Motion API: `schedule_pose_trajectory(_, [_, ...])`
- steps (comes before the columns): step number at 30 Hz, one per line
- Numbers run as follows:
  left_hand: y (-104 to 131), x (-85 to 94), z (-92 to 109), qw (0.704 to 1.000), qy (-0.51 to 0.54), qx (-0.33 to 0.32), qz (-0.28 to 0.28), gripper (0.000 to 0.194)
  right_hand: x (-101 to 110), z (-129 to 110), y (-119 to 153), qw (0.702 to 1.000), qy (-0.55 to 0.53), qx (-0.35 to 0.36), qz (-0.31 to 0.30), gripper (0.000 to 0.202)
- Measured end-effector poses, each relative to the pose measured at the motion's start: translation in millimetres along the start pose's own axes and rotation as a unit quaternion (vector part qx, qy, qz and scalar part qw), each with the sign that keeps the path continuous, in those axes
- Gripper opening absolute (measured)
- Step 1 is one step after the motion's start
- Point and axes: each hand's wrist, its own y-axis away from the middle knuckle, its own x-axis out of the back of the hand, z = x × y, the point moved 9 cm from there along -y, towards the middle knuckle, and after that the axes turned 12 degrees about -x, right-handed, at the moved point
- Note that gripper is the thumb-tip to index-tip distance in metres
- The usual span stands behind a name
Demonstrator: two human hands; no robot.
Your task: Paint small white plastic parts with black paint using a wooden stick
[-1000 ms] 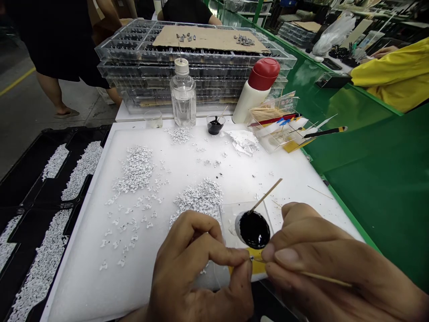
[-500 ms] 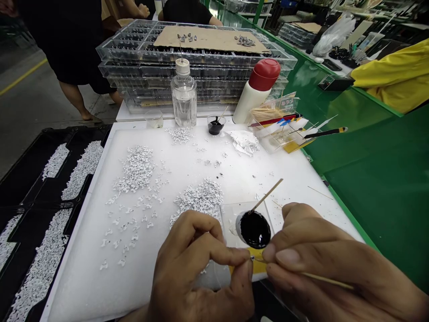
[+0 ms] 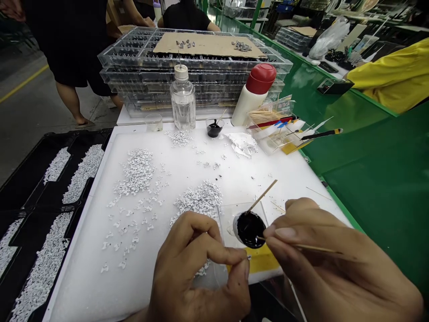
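Note:
Between thumb and forefinger, my left hand (image 3: 204,264) pinches a tiny white part (image 3: 248,257) with a dark spot on it. My right hand (image 3: 321,250) grips a thin wooden stick (image 3: 311,248), its tip at the black liquid in a small cup (image 3: 251,229). A second wooden stick (image 3: 263,196) leans in that cup. The cup stands on a clear plate (image 3: 231,210) with yellow tape (image 3: 264,260) along its near side. Behind my left hand lies a heap of small white parts (image 3: 199,197).
More white parts (image 3: 136,172) lie at left. Behind them stand a clear bottle (image 3: 182,100), a red-capped flask (image 3: 254,91), another black-filled cup (image 3: 213,128) and stacked clear trays (image 3: 134,71). A box of sticks and brushes (image 3: 276,129) sits at right. Black trays (image 3: 40,197) flank the table; people are beyond.
My right hand has drawn the stick's tip away from the small white part and up to the black liquid in the cup. My left hand keeps its pinch.

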Motion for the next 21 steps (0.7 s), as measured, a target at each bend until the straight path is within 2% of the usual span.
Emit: schedule_pose_trajectory(21, [-1.6, 2.2, 1.6, 1.0, -0.008, -0.005, -0.003, 0.021, -6.0, -3.7, -7.2, 1.0, 0.014, 0.001, 0.017, 0.021])
